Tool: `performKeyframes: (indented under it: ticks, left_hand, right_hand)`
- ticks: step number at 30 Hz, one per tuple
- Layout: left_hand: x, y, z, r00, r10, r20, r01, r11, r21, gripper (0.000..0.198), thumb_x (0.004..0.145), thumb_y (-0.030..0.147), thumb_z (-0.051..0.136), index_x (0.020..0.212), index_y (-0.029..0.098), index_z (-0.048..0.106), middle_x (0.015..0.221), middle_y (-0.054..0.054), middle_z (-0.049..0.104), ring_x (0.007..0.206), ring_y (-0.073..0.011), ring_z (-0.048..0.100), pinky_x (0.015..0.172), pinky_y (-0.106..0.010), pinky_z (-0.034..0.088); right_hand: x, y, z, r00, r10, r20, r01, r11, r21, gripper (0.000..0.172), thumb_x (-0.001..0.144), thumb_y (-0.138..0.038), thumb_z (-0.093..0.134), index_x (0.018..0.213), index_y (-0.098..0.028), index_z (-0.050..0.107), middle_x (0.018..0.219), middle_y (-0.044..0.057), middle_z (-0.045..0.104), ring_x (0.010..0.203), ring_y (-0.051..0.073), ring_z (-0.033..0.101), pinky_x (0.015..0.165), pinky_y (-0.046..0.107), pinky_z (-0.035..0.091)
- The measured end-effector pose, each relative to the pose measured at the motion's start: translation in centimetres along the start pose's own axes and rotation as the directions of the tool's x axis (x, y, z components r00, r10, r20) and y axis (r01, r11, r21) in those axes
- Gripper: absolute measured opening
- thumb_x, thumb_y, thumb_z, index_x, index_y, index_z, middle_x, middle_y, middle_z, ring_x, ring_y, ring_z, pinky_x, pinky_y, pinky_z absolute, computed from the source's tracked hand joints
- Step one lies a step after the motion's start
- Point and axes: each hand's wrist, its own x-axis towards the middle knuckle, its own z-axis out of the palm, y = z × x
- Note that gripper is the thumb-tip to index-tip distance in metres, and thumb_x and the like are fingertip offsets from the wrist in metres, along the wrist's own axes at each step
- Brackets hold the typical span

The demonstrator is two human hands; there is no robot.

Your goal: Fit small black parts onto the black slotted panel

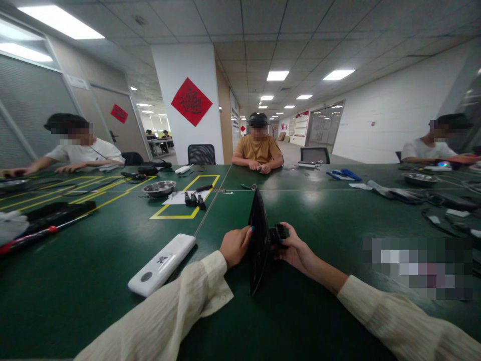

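My left hand [235, 246] grips a thin, flat black panel [260, 250] by its left side, the thumb on its face. The panel stands upright, nearly edge-on to me, above the green table. On its right side, my right hand [298, 254] holds a small black ribbed block [278, 232] between thumb and fingers. This block is against or very close to the panel; I cannot tell if they are joined. Left of my left hand lies a white device [163, 265] marked with an upside-down 26.
Several black clamp-like parts [195, 200] sit on white paper within yellow tape. Beside them is a metal bowl [159, 188]. A long red-and-black tool [45, 231] lies left on the green table [210, 321]. Cables and pouches [398, 193] lie right. Three people sit around the table.
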Motion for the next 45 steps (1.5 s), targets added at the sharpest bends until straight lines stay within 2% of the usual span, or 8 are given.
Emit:
performKeyframes:
  ticks: [6, 10, 17, 25, 29, 40, 45]
  left_hand:
    - [0.1, 0.0, 0.3, 1.000, -0.004, 0.029, 0.002, 0.999, 0.044, 0.043, 0.094, 0.037, 0.012, 0.089, 0.021, 0.051, 0.077, -0.004, 0.065, 0.074, -0.0178, 0.062, 0.062, -0.025, 0.037]
    - [0.1, -0.1, 0.7, 1.000, -0.023, -0.010, 0.023, 0.999, 0.048, 0.038, 0.094, 0.037, 0.014, 0.089, 0.020, 0.048, 0.074, -0.004, 0.063, 0.072, -0.0175, 0.062, 0.062, -0.025, 0.037]
    - [0.2, -0.2, 0.9, 0.998, -0.009, -0.055, 0.001, 0.991, -0.135, 0.031, 0.094, 0.035, 0.017, 0.093, 0.020, 0.044, 0.074, -0.003, 0.061, 0.071, -0.0171, 0.061, 0.063, -0.025, 0.038]
    - [0.3, -0.3, 0.5, 1.000, -0.012, 0.008, 0.013, 0.996, -0.086, 0.046, 0.093, 0.041, 0.016, 0.078, 0.020, 0.054, 0.069, -0.003, 0.062, 0.069, -0.0160, 0.060, 0.062, -0.023, 0.036]
    - [0.1, 0.0, 0.3, 1.000, -0.008, 0.007, 0.009, 0.994, -0.113, 0.053, 0.093, 0.041, 0.012, 0.074, 0.019, 0.055, 0.068, -0.004, 0.062, 0.067, -0.0160, 0.060, 0.061, -0.024, 0.036]
    - [-0.1, 0.3, 0.0, 1.000, -0.029, 0.009, 0.030, 0.996, -0.084, 0.036, 0.092, 0.034, 0.021, 0.094, 0.020, 0.055, 0.086, -0.006, 0.066, 0.084, -0.0196, 0.062, 0.070, -0.027, 0.040]
    - [-0.2, 0.3, 0.0, 0.999, -0.045, 0.026, 0.046, 0.998, -0.032, 0.030, 0.090, 0.032, 0.026, 0.098, 0.019, 0.052, 0.088, -0.007, 0.066, 0.085, -0.0202, 0.062, 0.071, -0.027, 0.040]
  right_hand:
    - [-0.1, -0.2, 0.3, 1.000, -0.002, 0.004, 0.002, 1.000, 0.006, 0.060, 0.058, -0.020, 0.060, 0.107, -0.031, 0.026, 0.082, -0.002, 0.055, 0.069, 0.019, 0.059, 0.056, 0.029, 0.040]
    - [-0.2, -0.3, 0.4, 1.000, 0.001, 0.009, -0.001, 1.000, 0.002, 0.059, 0.059, -0.020, 0.060, 0.106, -0.031, 0.026, 0.083, -0.002, 0.055, 0.069, 0.018, 0.059, 0.057, 0.029, 0.040]
    - [-0.3, -0.3, 0.6, 1.000, 0.003, -0.009, -0.003, 1.000, -0.006, 0.061, 0.057, -0.020, 0.060, 0.106, -0.030, 0.025, 0.081, -0.002, 0.054, 0.067, 0.018, 0.058, 0.056, 0.029, 0.040]
    - [-0.2, -0.2, 0.5, 1.000, -0.004, -0.020, 0.004, 1.000, 0.011, 0.055, 0.060, -0.019, 0.060, 0.104, -0.030, 0.029, 0.083, -0.003, 0.052, 0.065, 0.016, 0.057, 0.055, 0.028, 0.041]
    - [0.0, -0.1, 0.3, 1.000, -0.004, -0.027, 0.004, 1.000, -0.001, 0.055, 0.060, -0.019, 0.059, 0.104, -0.029, 0.029, 0.084, -0.002, 0.052, 0.064, 0.015, 0.057, 0.054, 0.028, 0.041]
    - [0.0, -0.1, 0.4, 0.999, -0.010, -0.039, 0.010, 1.000, -0.001, 0.055, 0.059, -0.019, 0.059, 0.104, -0.030, 0.029, 0.085, -0.002, 0.053, 0.064, 0.016, 0.057, 0.054, 0.028, 0.042]
    - [0.1, 0.1, 0.2, 0.999, -0.013, -0.046, 0.013, 1.000, -0.003, 0.055, 0.060, -0.018, 0.059, 0.105, -0.030, 0.029, 0.085, -0.002, 0.052, 0.064, 0.015, 0.057, 0.054, 0.028, 0.042]
